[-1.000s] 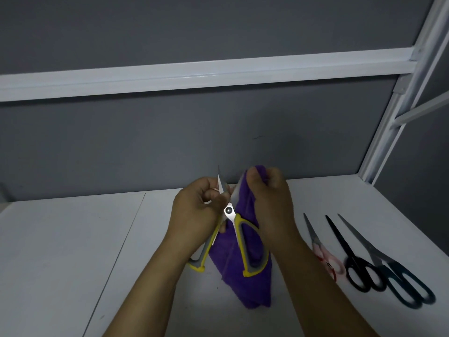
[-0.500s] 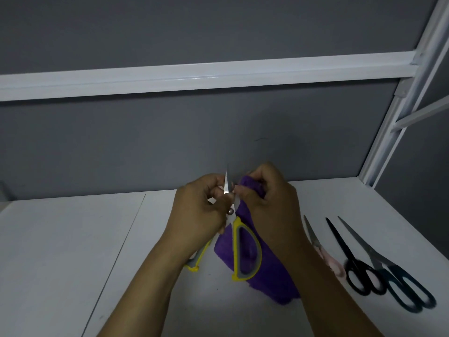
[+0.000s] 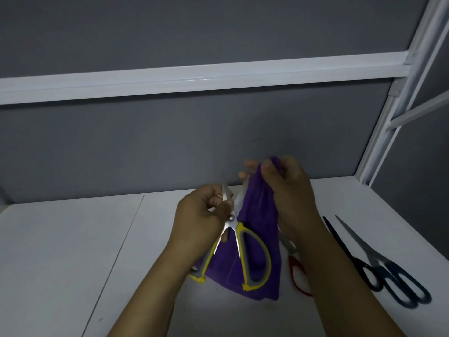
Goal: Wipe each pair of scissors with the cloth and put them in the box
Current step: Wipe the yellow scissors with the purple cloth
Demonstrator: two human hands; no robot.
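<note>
Left hand (image 3: 199,220): clenched on the yellow scissors (image 3: 243,254), fingers curled round one blade just above the pivot
Right hand (image 3: 289,190): pinching the top of the purple cloth (image 3: 257,215) between thumb and fingers, raised higher than the left hand and just to its right
Scissors' place: held in the air in front of the left palm, above the table (image 3: 60,239), blades spread apart
Long axis: near upright, tips up and away from the wrists, yellow handle loops hanging down toward the forearms
Free blade: slants up from the pivot toward the right hand, against the cloth's near edge; whether wrapped in the fold cannot be told
Cloth: draped straight down from the right hand, behind the handles, lower hem below the loops
Nearer hand: right hand for the wiping stroke, probably a pull along the free blade from pivot to tip
Waiting pairs: red scissors (image 3: 295,268) lying under the right forearm, black scissors (image 3: 359,263) and dark blue scissors (image 3: 398,280) further right of it, tips pointing away
Box: not in view
Progress: likely early, with one pair in the cloth and three unwiped on the table
</note>
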